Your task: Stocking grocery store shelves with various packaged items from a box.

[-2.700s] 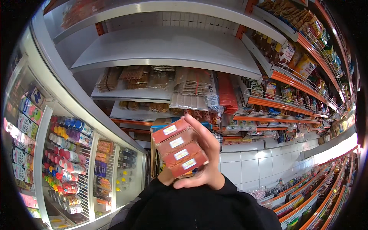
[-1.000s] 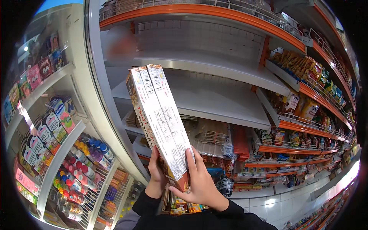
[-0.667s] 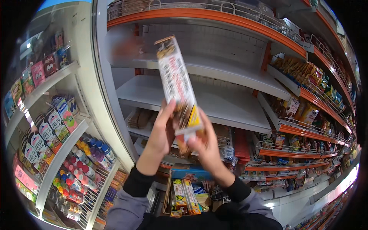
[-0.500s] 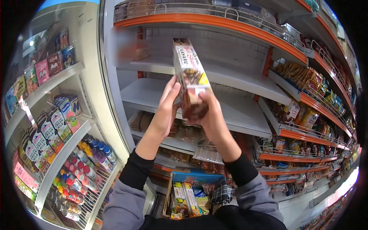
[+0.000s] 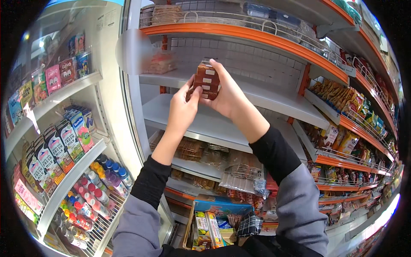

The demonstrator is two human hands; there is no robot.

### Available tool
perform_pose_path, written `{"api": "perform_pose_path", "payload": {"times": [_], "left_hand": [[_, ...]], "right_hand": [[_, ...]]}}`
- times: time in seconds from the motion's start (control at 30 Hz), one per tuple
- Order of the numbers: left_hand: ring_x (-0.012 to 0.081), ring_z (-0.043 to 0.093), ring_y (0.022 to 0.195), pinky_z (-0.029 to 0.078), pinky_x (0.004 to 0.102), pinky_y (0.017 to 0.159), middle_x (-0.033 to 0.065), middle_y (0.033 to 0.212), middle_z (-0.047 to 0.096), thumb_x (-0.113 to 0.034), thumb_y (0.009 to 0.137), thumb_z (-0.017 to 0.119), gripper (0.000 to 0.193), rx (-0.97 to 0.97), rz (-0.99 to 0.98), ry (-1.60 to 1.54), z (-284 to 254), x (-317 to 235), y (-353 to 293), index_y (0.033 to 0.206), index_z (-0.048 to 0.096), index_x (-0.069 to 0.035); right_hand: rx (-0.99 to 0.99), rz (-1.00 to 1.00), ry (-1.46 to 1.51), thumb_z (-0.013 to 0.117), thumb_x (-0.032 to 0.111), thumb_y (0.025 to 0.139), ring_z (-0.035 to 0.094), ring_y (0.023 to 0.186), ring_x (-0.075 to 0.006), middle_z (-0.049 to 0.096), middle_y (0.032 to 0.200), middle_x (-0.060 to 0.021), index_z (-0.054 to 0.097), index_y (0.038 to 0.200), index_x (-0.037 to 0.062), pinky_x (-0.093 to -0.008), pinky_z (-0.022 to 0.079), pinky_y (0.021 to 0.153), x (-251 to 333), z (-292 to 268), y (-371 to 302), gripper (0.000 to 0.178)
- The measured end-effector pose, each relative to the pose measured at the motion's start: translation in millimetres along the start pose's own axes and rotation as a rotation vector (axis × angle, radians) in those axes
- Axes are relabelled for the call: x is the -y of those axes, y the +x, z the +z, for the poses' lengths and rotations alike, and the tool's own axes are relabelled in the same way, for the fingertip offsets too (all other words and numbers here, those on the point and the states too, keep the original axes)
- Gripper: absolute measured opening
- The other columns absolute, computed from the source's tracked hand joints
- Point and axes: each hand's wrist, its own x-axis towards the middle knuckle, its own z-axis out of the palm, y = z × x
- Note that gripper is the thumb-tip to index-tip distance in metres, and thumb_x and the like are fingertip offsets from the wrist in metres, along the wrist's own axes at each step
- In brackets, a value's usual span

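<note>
A small stack of long, narrow brown boxes (image 5: 208, 81) is held up in front of the shelves, with its ends and their pale labels toward me. My left hand (image 5: 185, 102) grips its left side and lower edge, thumb against the front. On the right, my right hand (image 5: 226, 92) wraps the side and underside, with a finger or thumb reaching to the top. Just behind the stack is a bare grey shelf board (image 5: 257, 92). Below, between my forearms, a cardboard carton (image 5: 222, 205) holds several yellow-and-white long boxes (image 5: 208, 227) and a dark checked cloth item (image 5: 249, 225).
At left stands a glass-fronted fridge (image 5: 137, 124) with milk cartons (image 5: 55, 150) and bottles (image 5: 96, 192). An orange-edged shelf (image 5: 239, 32) with a wire rail runs above my hands. Packed bags (image 5: 242, 171) lie on lower shelves; snack packets (image 5: 342, 98) fill the right-hand racks.
The stack has moved up and away from me, toward the shelf. It has tipped from showing its long printed face to showing its brown ends. Both hands have moved with it.
</note>
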Motion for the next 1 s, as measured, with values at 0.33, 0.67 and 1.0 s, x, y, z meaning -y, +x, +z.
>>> {"api": "perform_pose_path", "payload": {"times": [0.33, 0.67, 1.0], "left_hand": [[0.0100, 0.059, 0.085, 0.046, 0.0238, 0.075, 0.0134, 0.100, 0.063, -0.012, 0.081, 0.062, 0.039, -0.058, 0.020, 0.045, 6.9, 16.8, 11.5, 0.116, 0.052, 0.002], [0.0161, 0.061, 0.069, 0.047, 0.0255, 0.065, 0.0095, 0.077, 0.062, -0.010, 0.075, 0.067, 0.028, -0.309, 0.275, 0.182, -0.4, 39.0, 20.1, 0.101, 0.062, 0.001], [0.0148, 0.056, 0.067, 0.044, 0.0251, 0.063, 0.0081, 0.079, 0.060, -0.014, 0.074, 0.068, 0.027, -0.383, 0.225, 0.313, -12.0, 66.7, 49.3, 0.098, 0.064, -0.002]], "right_hand": [[-0.159, -0.302, -0.921, 0.061, 0.037, 0.080, 0.055, 0.102, -0.0257, 0.045, 0.124, -0.0198, 0.015, 0.138, 0.0083, -0.0380, 0.050, 0.075, 2.2, -30.5, 0.7, 0.080], [0.041, -0.628, -1.247, 0.069, 0.011, 0.073, 0.058, 0.099, -0.0262, 0.055, 0.111, -0.0239, 0.014, 0.138, 0.0046, -0.0312, 0.047, 0.079, -5.5, -42.4, 32.0, 0.085], [0.024, -0.703, -1.156, 0.070, 0.007, 0.071, 0.057, 0.102, -0.0261, 0.056, 0.109, -0.0224, 0.014, 0.136, -0.0014, -0.0304, 0.047, 0.080, -23.6, -42.6, 90.1, 0.086]]}}
